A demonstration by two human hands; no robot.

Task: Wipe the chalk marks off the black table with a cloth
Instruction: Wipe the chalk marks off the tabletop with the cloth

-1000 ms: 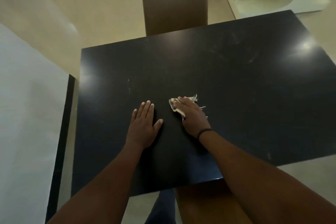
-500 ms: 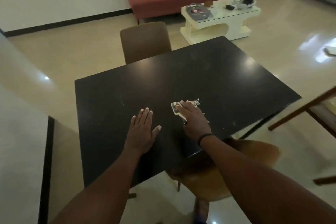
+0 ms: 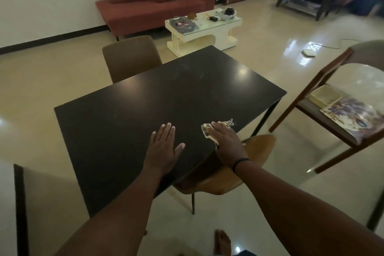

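Left hand [image 3: 164, 148] lies flat, holding nothing; right hand [image 3: 225, 141] presses the cloth [image 3: 207, 131] flat near the table [image 3: 128, 114] near edge. Mid-wipe; next, likely sweep toward faint far smudges.

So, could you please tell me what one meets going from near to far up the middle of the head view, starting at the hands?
left hand and right hand pressing the cloth → black table → brown chair → white coffee table → red sofa
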